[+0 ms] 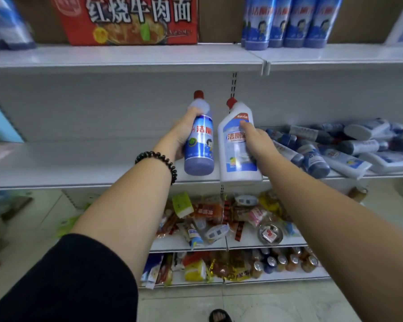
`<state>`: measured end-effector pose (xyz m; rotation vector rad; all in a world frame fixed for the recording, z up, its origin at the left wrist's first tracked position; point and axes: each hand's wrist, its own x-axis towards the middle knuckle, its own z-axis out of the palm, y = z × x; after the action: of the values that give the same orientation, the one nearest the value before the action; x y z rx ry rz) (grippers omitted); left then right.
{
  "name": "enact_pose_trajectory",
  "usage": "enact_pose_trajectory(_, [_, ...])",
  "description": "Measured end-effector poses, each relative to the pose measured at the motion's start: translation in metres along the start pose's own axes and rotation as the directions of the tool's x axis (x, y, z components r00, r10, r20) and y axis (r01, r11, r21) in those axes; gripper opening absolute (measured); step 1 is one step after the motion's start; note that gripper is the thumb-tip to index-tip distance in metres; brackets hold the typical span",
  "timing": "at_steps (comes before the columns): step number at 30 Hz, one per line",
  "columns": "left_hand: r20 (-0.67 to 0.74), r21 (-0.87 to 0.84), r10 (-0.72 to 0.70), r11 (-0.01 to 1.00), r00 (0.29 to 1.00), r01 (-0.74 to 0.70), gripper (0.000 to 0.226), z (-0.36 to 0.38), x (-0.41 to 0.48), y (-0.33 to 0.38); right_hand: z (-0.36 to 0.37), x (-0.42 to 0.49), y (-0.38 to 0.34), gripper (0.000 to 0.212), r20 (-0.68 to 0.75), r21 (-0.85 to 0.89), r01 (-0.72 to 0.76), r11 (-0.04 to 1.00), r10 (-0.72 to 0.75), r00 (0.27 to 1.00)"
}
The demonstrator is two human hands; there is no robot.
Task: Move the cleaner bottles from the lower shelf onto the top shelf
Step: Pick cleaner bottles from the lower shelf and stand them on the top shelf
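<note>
My left hand [180,133] grips a blue cleaner bottle [199,145] with a red cap, held upright in the air in front of the lower shelf [79,168]. My right hand [256,140] grips a white cleaner bottle [236,147] with a red angled cap, right beside the blue one. Several more cleaner bottles [344,145] lie in a heap on the right part of the lower shelf. On the top shelf [149,56], several blue bottles [289,22] stand upright in a row at the right.
A red noodle carton [126,19] stands on the top shelf at left of centre. Blue-and-white packs [7,24] sit at its far left. Below, two shelves hold snack packets [219,217] and drink cans [284,261]. A sandalled foot [219,316] shows on the tiled floor.
</note>
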<state>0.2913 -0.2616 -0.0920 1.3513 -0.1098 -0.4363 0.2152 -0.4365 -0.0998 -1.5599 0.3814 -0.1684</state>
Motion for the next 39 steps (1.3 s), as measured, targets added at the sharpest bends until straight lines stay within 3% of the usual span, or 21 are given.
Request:
enact_pose_trajectory(5, [0.072,-0.016,0.116,0.993,0.991,-0.115,0.061,0.003,-0.052,0.019,0.01,-0.048,-0.019,0.03,0.072,-0.001,0.131,0.991,-0.13,0.989])
enact_pose_trajectory(10, [0.047,0.022,0.249,0.968,0.967,-0.25,0.071,0.001,-0.087,0.053,0.013,-0.088,-0.045,0.014,0.081,0.007,0.268,0.963,-0.267,0.96])
enact_pose_trajectory(15, [0.085,0.012,0.347,0.937,0.934,-0.35,0.065,0.009,-0.115,0.085,0.012,-0.111,-0.088,0.017,0.046,0.004,0.43,0.903,-0.429,0.902])
enact_pose_trajectory(19, [0.103,0.017,0.387,0.921,0.916,-0.39,0.065,0.026,-0.135,0.112,0.004,-0.12,-0.123,0.032,0.038,0.021,0.538,0.843,-0.539,0.842])
enact_pose_trajectory(22, [0.116,0.014,0.416,0.907,0.902,-0.421,0.065,0.041,-0.141,0.13,-0.005,-0.124,-0.142,0.04,0.035,0.039,0.591,0.806,-0.592,0.805])
enact_pose_trajectory(27, [0.194,-0.001,0.513,0.853,0.836,-0.522,0.058,0.065,-0.139,0.157,-0.024,-0.126,-0.178,0.035,0.019,0.028,0.669,0.742,-0.67,0.742])
enact_pose_trajectory(30, [0.259,0.003,0.536,0.832,0.804,-0.555,0.065,0.083,-0.136,0.171,-0.038,-0.122,-0.194,0.044,-0.01,0.042,0.707,0.706,-0.707,0.707])
enact_pose_trajectory(35, [0.274,0.051,0.57,0.795,0.774,-0.604,0.047,0.122,-0.114,0.184,-0.08,-0.101,-0.209,0.045,-0.035,-0.011,0.712,0.702,-0.712,0.701])
enact_pose_trajectory(39, [0.213,0.066,0.625,0.758,0.751,-0.649,0.047,0.16,-0.076,0.186,-0.128,-0.073,-0.215,0.046,-0.07,-0.04,0.71,0.703,-0.711,0.7])
